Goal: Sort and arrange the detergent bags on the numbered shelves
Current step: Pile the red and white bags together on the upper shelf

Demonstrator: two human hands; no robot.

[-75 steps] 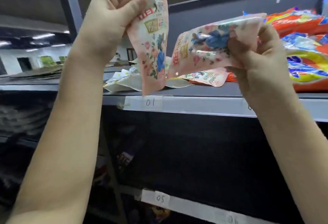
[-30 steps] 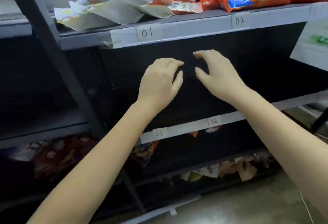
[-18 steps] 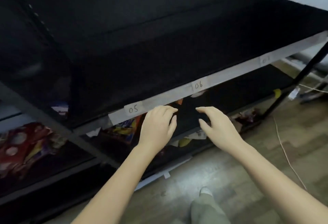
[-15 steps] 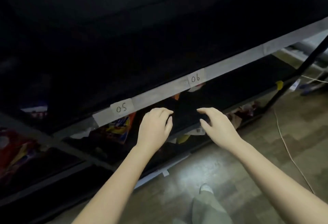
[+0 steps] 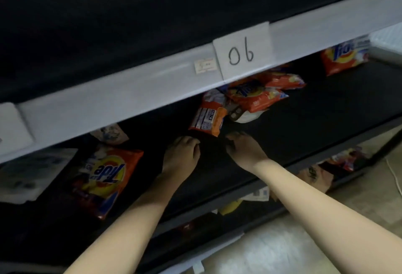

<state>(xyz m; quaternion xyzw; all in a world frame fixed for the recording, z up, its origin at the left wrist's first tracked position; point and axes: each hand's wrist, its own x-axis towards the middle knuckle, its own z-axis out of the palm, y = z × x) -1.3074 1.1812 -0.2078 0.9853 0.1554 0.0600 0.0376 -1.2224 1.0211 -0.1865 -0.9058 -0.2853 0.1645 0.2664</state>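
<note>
Both hands are seen reaching under a pale shelf edge (image 5: pixel 130 91) that runs from the lower left to the upper right of the frame and carries a paper label (image 5: pixel 242 51) marked "06". The left hand (image 5: pixel 180 154) is held palm down at the centre of the frame with its fingers loosely bent, and nothing is gripped by it. The right hand (image 5: pixel 243 147) is placed just to the right of it, likewise with relaxed, slightly curled fingers and nothing held. The fingertips of both hands are brought close to an orange detergent bag (image 5: pixel 207 117) lying label side up just above them on the dark shelf (image 5: pixel 304 121); whether it is touched cannot be told. A small heap of orange bags (image 5: pixel 256 95) is seen above and to the right of that bag, partly hidden by the shelf edge. Another orange bag (image 5: pixel 343 56) is set at the upper right. A large orange and yellow bag (image 5: pixel 106 178) is laid at the lower left, well apart from the hands, with a pale floral bag (image 5: pixel 111 133) above it.
</note>
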